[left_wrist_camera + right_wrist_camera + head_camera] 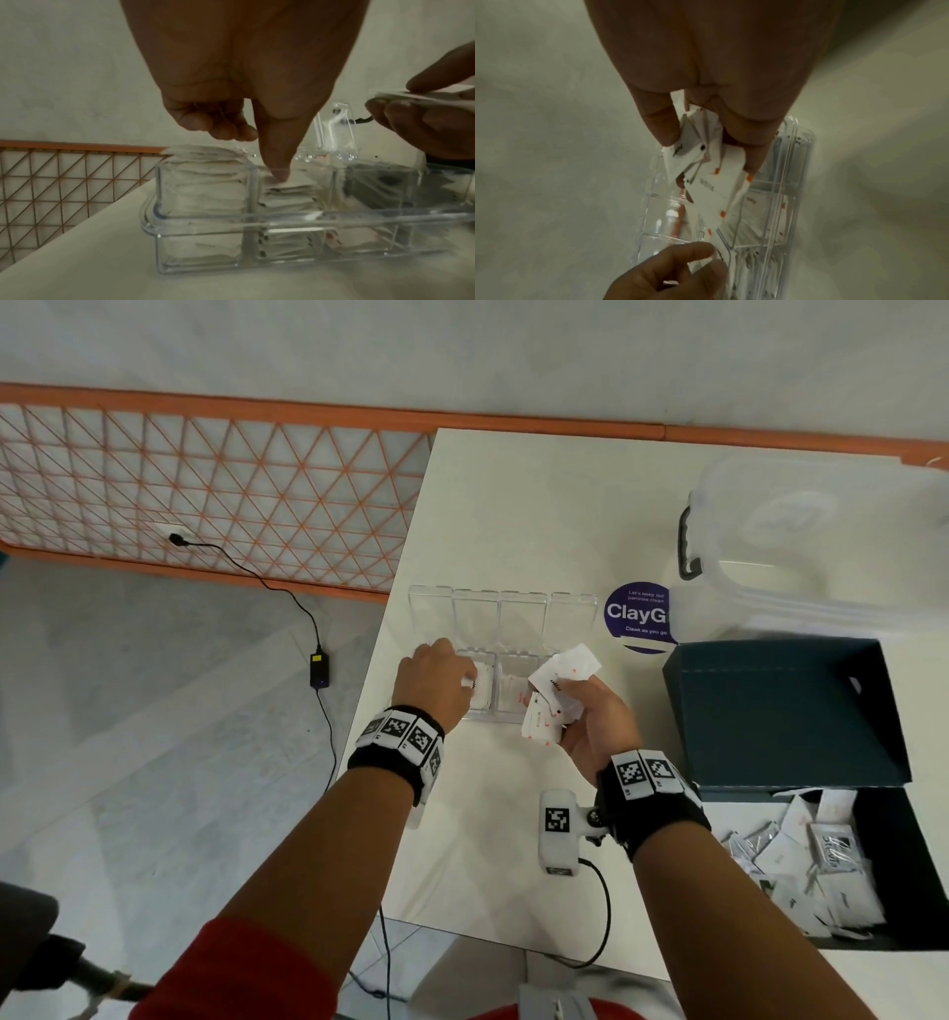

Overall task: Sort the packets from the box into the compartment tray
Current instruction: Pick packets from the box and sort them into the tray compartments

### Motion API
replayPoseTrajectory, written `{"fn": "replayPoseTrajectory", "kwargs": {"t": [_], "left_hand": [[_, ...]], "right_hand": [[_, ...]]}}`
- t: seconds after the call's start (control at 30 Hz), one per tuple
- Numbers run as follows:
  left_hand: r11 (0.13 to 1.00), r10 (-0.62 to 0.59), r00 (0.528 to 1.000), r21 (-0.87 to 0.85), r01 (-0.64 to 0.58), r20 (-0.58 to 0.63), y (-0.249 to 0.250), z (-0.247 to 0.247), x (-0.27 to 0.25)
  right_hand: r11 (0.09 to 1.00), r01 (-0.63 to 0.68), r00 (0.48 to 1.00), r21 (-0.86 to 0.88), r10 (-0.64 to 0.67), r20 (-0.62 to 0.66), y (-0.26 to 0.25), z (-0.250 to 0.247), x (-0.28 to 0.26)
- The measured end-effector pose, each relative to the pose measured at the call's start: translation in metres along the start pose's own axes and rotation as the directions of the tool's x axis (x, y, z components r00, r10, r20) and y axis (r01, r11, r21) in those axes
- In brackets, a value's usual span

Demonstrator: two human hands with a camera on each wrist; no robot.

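Note:
The clear compartment tray [524, 595] lies mid-table. My left hand [464, 677] hovers over its near-left cells. In the left wrist view one straight digit [279, 174] presses on the white packets stacked in the second cell [290, 190], while the other fingers [218, 125] curl, holding nothing. The corner cell [203, 178] is full of packets. My right hand [580, 706] grips a fanned bunch of white packets [552, 695] with orange marks [713, 186] just above the tray's near-right side. The dark box [904, 880] at the lower right holds several loose packets [801, 860].
The box's lid [780, 711] stands up behind it. A lidded clear plastic tub [821, 541] sits at the table's far right, beside a purple round sticker [634, 613]. The table's left edge [395, 629] runs close to the tray; a charger [319, 667] lies on the floor.

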State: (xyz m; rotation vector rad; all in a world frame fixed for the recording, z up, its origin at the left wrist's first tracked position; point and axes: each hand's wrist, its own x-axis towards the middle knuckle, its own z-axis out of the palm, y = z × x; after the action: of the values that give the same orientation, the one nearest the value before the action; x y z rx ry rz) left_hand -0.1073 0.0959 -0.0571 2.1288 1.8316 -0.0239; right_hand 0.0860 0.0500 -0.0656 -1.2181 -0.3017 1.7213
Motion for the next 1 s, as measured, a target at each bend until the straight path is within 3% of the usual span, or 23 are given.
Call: {"fn": "replayPoseTrajectory", "kwargs": {"t": [0.1,0.17,0.27,0.37,0.47,0.6,0.8,1.0], "left_hand": [[0.97,-0.008,0.994,-0.241,-0.02,-0.113,0.004,-0.007,-0.005],[0.894,-0.041,0.985,-0.446,-0.038,-0.168,0.014,-0.014,-0.011],[0.744,-0.066,0.996,-0.668,0.014,-0.052,0.034,-0.021,-0.018],[0.704,-0.075,0.996,-0.705,0.081,0.039,0.043,-0.018,-0.02],[0.719,-0.116,0.993,-0.691,0.081,-0.005,0.043,-0.016,-0.021],[0.692,-0.134,0.989,-0.708,0.14,0.064,0.04,-0.016,-0.021],[0.575,-0.156,0.987,-0.808,0.127,0.044,0.033,-0.019,-0.022],[0.531,-0.195,0.979,-0.833,0.158,0.061,0.038,-0.014,-0.02]], "right_hand": [[1.0,-0.015,1.0,0.016,0.015,0.002,-0.001,0.003,0.001],[1.0,-0.016,1.0,-0.021,0.016,0.013,-0.001,0.005,0.001],[0.995,0.004,0.997,-0.101,0.003,0.074,-0.001,0.01,-0.001],[0.993,0.019,0.994,-0.12,-0.005,0.111,-0.002,0.012,-0.002],[0.994,0.016,0.994,-0.109,-0.004,0.111,-0.002,0.011,-0.001],[0.994,0.006,0.996,-0.108,0.004,0.095,-0.001,0.009,0.0],[0.995,-0.027,0.993,-0.094,0.037,0.108,-0.004,0.003,0.003],[0.986,-0.046,0.987,-0.162,0.07,0.148,-0.009,0.0,0.004]]}}
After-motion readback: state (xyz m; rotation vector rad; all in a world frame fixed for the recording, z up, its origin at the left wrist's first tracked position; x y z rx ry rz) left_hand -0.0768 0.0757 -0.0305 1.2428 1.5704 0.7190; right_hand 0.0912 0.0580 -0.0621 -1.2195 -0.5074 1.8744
